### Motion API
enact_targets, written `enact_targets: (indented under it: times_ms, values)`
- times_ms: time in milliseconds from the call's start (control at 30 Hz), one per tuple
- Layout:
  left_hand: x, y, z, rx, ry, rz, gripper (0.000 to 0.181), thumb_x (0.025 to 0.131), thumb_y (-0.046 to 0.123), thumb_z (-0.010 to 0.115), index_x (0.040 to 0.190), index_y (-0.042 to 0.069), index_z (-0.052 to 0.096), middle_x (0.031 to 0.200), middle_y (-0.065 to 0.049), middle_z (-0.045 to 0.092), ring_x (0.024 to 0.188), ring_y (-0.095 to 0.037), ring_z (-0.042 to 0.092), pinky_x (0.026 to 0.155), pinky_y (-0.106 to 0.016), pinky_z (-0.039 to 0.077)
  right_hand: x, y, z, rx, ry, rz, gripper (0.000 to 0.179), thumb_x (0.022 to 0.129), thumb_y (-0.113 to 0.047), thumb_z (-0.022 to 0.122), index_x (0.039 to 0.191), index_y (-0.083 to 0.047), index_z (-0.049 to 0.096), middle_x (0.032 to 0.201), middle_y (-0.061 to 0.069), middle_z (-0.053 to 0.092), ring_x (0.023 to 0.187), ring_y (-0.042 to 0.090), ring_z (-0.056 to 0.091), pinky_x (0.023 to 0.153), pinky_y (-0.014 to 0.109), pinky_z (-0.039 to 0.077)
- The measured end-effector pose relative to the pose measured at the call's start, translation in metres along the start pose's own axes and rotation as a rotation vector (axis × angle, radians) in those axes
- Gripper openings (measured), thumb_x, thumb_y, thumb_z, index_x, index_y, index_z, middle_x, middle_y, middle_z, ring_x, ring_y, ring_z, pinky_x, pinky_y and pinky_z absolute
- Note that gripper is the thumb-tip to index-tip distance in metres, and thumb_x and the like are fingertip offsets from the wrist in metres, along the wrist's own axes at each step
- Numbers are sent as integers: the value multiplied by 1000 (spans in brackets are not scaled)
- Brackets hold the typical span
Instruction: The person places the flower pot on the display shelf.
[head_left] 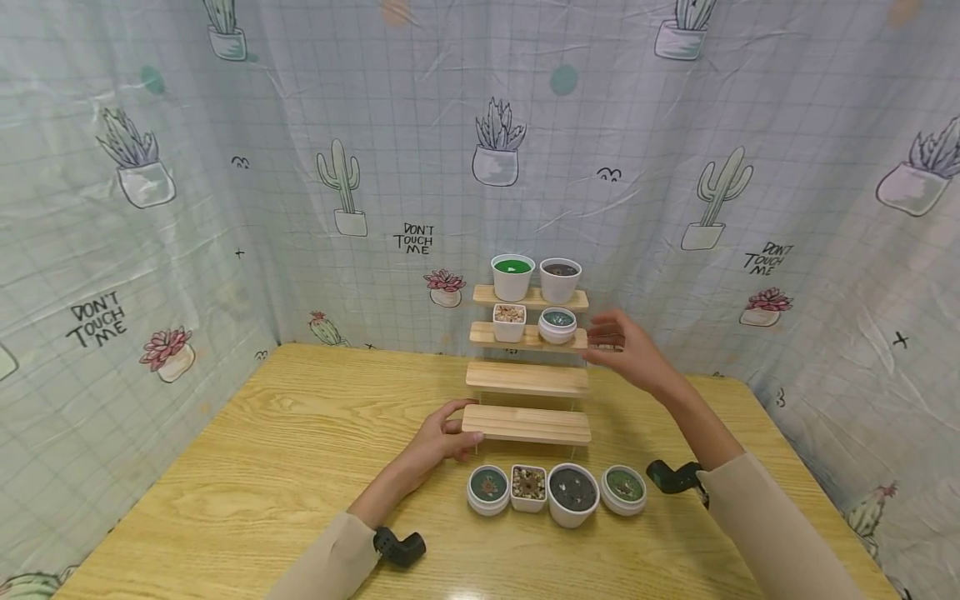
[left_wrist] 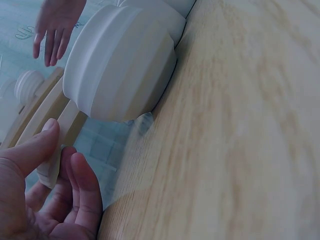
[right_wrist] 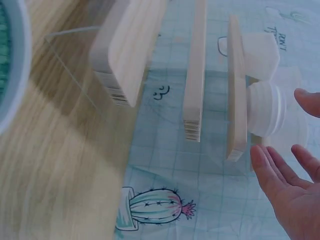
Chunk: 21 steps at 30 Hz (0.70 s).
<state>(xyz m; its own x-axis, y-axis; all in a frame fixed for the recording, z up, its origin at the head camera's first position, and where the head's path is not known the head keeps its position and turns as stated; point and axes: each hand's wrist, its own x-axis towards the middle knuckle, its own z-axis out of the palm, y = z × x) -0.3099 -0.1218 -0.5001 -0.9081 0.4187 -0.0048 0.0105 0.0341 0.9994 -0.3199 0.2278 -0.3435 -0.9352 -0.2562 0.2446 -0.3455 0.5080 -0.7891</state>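
A tiered wooden shelf stand rises from the table. My left hand pinches the left end of its lowest board, thumb on top; the left wrist view shows the fingers curled beneath. Beside the right end of the second board from the top is my right hand, fingers loosely bent and holding nothing. Closest to it is a round white pot with bluish-green filling, a small gap apart in the right wrist view. A square pebble-filled pot shares that board. Above stand a green-filled pot and a dark-filled pot.
On the table, in front of the stand, a row holds a round pot, a square pebble pot, a larger dark-filled pot and a green-filled pot. A cactus-print curtain hangs behind.
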Motion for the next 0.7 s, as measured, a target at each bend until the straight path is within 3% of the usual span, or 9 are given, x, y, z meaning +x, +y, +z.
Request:
enact_targets:
  times_ms: [200,467,700]
  values:
    - [-2,2,1,5,-2,2,74,94,22,78,157,14,41,122,-15,73,86,-15,67,75,-29,56,-29,1,-3,31,-16,-33,61,97,-13,72,146,6,40,144,30,52,134,45,54,110,53,48]
    - [-3,3,2,5,-2,2,74,94,21,77,157,14,40,116,-11,74,84,-15,65,75,-29,56,-67,18,-5,71,-56,-55,58,97,-12,73,144,3,43,142,28,54,130,47,56,95,21,55]
    - [-4,3,3,-12,-1,0,73,94,19,78,157,14,40,111,-6,74,79,-13,63,75,-30,56,-91,38,-4,65,-125,-78,55,97,-9,72,143,3,46,141,28,55,125,29,64,95,25,56]
